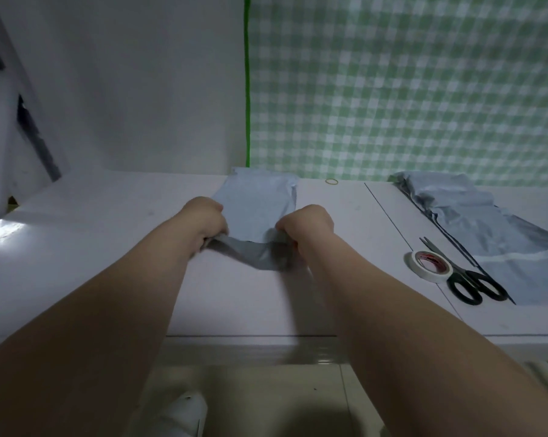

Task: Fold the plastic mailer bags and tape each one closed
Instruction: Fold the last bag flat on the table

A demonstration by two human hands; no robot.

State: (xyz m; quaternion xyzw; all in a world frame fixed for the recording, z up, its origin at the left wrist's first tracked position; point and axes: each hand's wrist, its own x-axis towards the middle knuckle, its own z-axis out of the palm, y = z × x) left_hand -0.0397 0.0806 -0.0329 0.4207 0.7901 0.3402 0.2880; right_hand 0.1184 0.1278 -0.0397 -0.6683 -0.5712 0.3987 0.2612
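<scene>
Both hands on one mailer bag [255, 206], flat on the desk [108, 247], well left of the tape roll [430, 266], far end up by the wall. Left hand [208, 220] has the near-left corner, right hand [307, 227] the near-right corner. Both are curled tight w/ plastic bunched inside the fists, not open at all. Can't see the fingertips, knuckles hide them, so the exact pinch I can't tell. The near edge is lifted off the desk and sags between my fists, darker grey underside showing. I'd say that's the start of a fold: gripping both corners at once should let the edge go over square instead of skewing, and the rest of the bag lying flat gives me something to crease against. Nothing taped on this one yet, as far as I can see. Tape roll sits flat, and the black-handled scissors [474, 287] lie just right of it, blades running behind the roll. Probably parked there so my right hand only has a short reach once the fold is down. The pile of other mailers [493, 228] lies just right of and behind the tape roll, crumpled, looks unfolded. A rubber band [331, 181] lies well beyond the tape roll and to its left, at the foot of the green check cloth [408, 89].
</scene>
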